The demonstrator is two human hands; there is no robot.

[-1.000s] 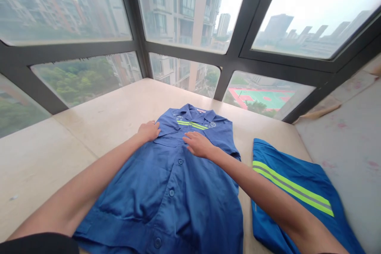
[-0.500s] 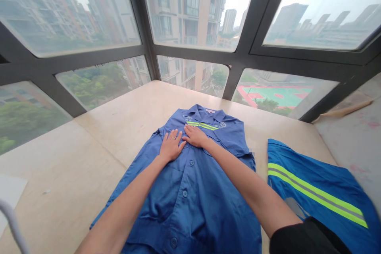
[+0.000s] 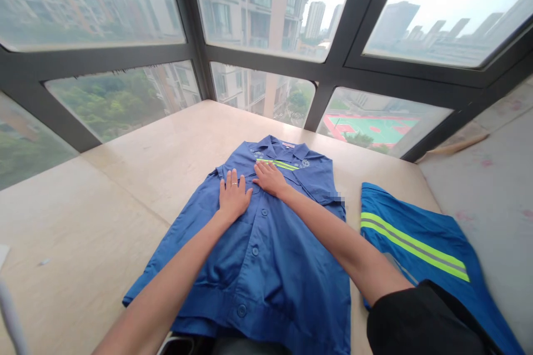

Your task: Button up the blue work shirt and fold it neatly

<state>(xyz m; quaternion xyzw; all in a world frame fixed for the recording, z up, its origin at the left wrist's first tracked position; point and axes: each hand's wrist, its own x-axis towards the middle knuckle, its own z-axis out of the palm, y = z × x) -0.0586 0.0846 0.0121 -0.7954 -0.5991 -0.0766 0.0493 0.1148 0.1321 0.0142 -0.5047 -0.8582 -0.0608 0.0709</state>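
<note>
A blue button-front work jacket point(image 3: 287, 266) lies flat, front up, with its collar at the far end and a yellow-green reflective stripe across the chest. My left hand point(image 3: 234, 195) rests on the left of the chest with its fingers spread, a ring on one of them. Beside it my right hand point(image 3: 270, 178) lies flat on the chest, its fingertips at the reflective stripe. The two hands are close together but apart. Both sleeves appear folded in over the front, though my forearms cover part of the cloth.
Folded blue cloth with reflective stripes point(image 3: 416, 244) lies to the right. The jacket is on a pale stone ledge point(image 3: 83, 222) under dark-framed windows point(image 3: 328, 72). A patterned wall point(image 3: 491, 177) borders the right side. A grey curved tube point(image 3: 10, 316) shows at the lower left.
My left hand has shifted slightly left, leaving a wider gap to the right hand. The right hand stays on the chest. The camera view has moved, showing more of the jacket's hem.
</note>
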